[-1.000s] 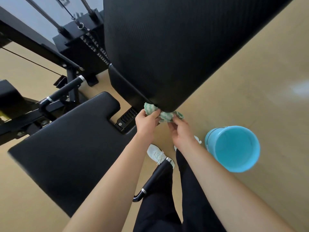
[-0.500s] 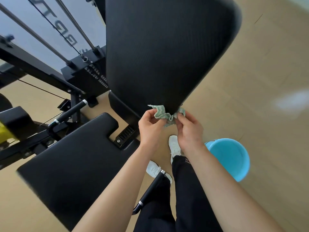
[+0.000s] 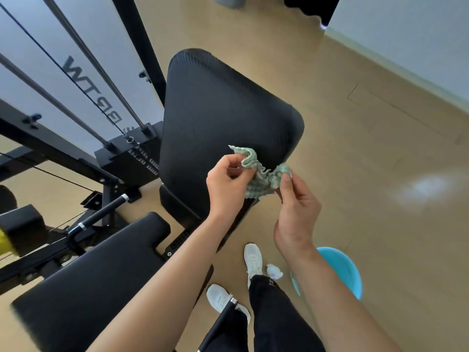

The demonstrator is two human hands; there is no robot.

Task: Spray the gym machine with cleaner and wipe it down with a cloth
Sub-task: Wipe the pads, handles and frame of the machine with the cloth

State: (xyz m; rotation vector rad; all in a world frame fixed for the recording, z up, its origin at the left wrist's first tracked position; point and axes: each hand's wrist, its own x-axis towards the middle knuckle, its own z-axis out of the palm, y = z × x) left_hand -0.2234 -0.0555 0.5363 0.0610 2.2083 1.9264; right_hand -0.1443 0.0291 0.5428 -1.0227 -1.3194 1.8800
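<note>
Head view: both hands have lifted off the lower edge of the back pad (image 3: 223, 118), where they bunched the cloth (image 3: 261, 176) a second ago. Now the left hand (image 3: 228, 191) pinches its 10 o'clock end and the right hand (image 3: 297, 209) its 3 o'clock end. They are probably refolding it for a fresh face. The seat pad (image 3: 101, 270) lies at 8 o'clock and the blue bucket (image 3: 341, 268) at 5 o'clock. No spray bottle shows.
</note>
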